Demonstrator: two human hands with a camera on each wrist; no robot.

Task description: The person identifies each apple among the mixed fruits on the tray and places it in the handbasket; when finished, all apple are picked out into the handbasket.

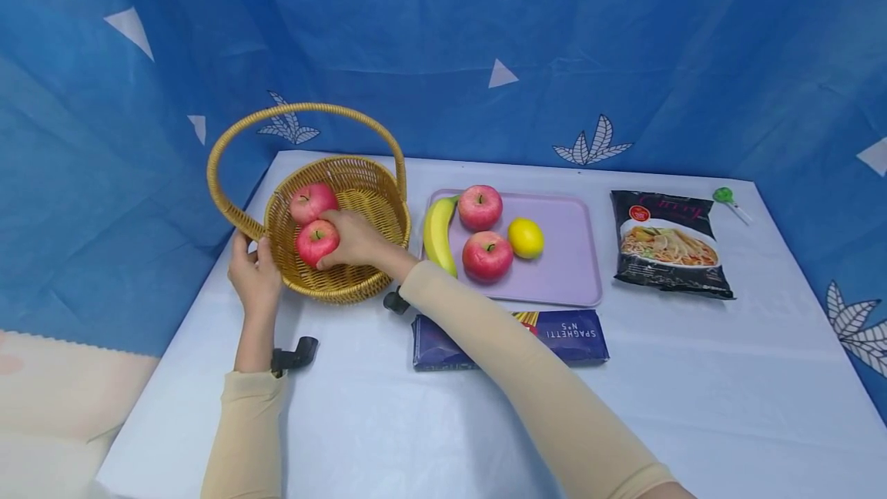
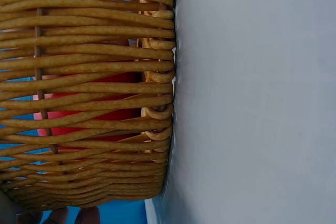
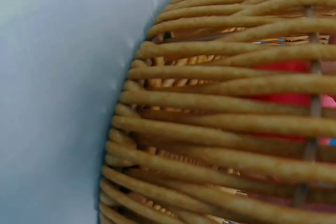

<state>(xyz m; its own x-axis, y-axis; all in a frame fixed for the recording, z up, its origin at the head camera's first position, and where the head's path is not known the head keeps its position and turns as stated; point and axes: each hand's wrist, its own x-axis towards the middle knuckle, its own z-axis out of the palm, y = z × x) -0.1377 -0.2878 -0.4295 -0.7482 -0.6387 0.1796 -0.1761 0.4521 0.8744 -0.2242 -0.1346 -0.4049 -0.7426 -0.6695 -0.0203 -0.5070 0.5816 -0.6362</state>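
Note:
A wicker basket (image 1: pixel 339 295) with a tall arched handle stands on the left part of the table. My left hand (image 1: pixel 255 276) holds its left side, at the foot of the handle; in the left wrist view a few fingertips (image 2: pixel 86 215) show past the weave. Reaching in over the basket's right rim, my right hand (image 1: pixel 356 239) grips a red apple (image 1: pixel 317 243), thumb at its near side. Behind that one, a second apple (image 1: pixel 312 202) lies against the basket's left wall. Through the wicker in the right wrist view, patches of red show; the right hand is mostly hidden there.
Right of the basket, a lilac tray (image 1: pixel 561 268) carries a banana (image 1: pixel 438 236), two apples (image 1: pixel 480 207) and a lemon (image 1: pixel 526 238). A spaghetti pack (image 1: pixel 568 336) lies before it, under my right forearm. Farther right are a noodle bag (image 1: pixel 668 245) and a green lollipop (image 1: pixel 724 195).

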